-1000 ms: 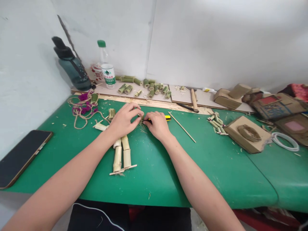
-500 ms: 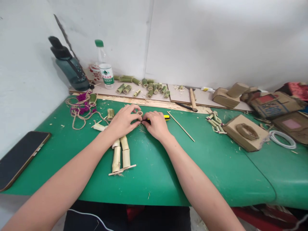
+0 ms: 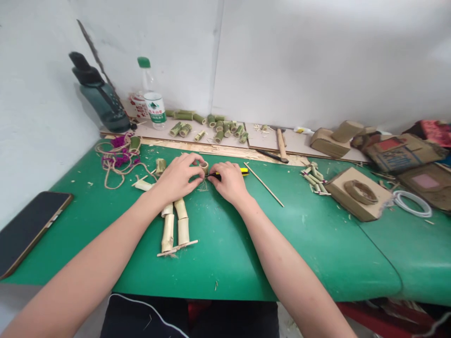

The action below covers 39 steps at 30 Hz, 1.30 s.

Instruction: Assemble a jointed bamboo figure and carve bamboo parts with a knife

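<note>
My left hand is closed, its thumb and fingertips at a short bamboo tube. In my closed right hand is a yellow and black utility knife, its dark front end pointing left towards the tube. Thin shavings lie just below the fingertips. Partly under my left hand and forearm lies a jointed figure of pale bamboo pieces, with a thin stick across its lower end. Another bamboo piece stands left of my left hand. A thin stick lies right of the knife.
Twine, a phone and a dark bottle are at left. Behind stand a water bottle, several cut bamboo pieces and a hammer. Cardboard and a white ring lie right.
The view has shifted slightly. My fingertips have moved a little at the tube, which shows more clearly now, and the knife's dark front end is more exposed between my hands.
</note>
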Each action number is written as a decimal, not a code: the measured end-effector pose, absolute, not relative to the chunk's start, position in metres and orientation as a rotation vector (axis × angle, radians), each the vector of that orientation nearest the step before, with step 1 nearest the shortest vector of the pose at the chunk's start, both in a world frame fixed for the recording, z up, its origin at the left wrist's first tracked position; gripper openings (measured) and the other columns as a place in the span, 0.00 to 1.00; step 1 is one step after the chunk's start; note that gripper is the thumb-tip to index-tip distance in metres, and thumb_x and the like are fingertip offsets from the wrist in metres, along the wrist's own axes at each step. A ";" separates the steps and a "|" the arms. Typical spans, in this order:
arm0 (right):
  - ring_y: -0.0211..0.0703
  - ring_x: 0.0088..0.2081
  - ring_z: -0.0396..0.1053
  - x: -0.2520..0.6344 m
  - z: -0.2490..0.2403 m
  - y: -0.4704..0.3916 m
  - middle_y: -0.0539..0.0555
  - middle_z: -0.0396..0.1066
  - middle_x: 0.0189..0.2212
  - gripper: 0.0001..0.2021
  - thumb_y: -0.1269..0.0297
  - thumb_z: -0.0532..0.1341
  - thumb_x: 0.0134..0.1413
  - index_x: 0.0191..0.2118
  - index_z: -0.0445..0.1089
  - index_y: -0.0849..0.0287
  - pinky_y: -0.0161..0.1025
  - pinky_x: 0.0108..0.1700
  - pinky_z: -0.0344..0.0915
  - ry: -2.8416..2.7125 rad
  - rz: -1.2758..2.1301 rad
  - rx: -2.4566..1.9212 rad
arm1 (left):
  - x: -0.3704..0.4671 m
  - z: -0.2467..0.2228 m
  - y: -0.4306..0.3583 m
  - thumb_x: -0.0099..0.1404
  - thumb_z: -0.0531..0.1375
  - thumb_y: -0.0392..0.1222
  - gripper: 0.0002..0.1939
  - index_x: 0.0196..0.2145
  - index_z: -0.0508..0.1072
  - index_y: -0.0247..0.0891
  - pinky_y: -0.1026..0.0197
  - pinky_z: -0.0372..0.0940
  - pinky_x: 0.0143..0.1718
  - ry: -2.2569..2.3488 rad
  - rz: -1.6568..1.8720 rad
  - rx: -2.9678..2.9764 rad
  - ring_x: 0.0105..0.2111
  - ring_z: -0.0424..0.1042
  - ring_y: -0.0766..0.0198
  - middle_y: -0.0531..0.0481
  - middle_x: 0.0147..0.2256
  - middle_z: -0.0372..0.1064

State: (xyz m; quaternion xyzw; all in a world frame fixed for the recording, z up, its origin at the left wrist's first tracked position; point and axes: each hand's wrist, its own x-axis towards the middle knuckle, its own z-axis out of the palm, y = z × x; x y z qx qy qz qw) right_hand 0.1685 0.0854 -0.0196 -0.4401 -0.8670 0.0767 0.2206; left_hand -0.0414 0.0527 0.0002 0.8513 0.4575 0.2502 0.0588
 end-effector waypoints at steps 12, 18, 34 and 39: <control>0.52 0.43 0.68 0.171 -0.021 0.088 0.53 0.77 0.37 0.02 0.64 0.65 0.63 0.38 0.73 0.54 0.45 0.46 0.54 -2.391 0.185 -1.263 | -0.043 0.006 0.049 0.67 0.62 0.40 0.06 0.33 0.80 0.43 0.47 0.63 0.52 1.373 0.682 2.634 0.49 0.67 0.52 0.45 0.49 0.69; 0.51 0.44 0.69 0.171 -0.021 0.087 0.53 0.78 0.38 0.01 0.64 0.65 0.62 0.38 0.73 0.54 0.45 0.47 0.54 -2.386 0.194 -1.266 | -0.044 0.007 0.048 0.66 0.61 0.40 0.06 0.34 0.80 0.43 0.50 0.63 0.50 1.335 0.616 2.637 0.45 0.70 0.54 0.46 0.46 0.70; 0.52 0.44 0.69 0.172 -0.022 0.087 0.54 0.78 0.38 0.01 0.65 0.65 0.62 0.39 0.74 0.54 0.46 0.47 0.54 -2.387 0.205 -1.249 | -0.039 0.005 0.046 0.72 0.57 0.45 0.16 0.54 0.76 0.47 0.53 0.66 0.46 1.443 0.562 2.630 0.43 0.76 0.54 0.48 0.43 0.76; 0.51 0.44 0.69 0.172 -0.021 0.087 0.53 0.78 0.37 0.01 0.65 0.65 0.62 0.38 0.74 0.54 0.45 0.47 0.54 -2.376 0.213 -1.247 | -0.039 0.000 0.048 0.71 0.58 0.45 0.13 0.50 0.78 0.46 0.55 0.66 0.42 1.463 0.499 2.594 0.39 0.76 0.56 0.49 0.39 0.77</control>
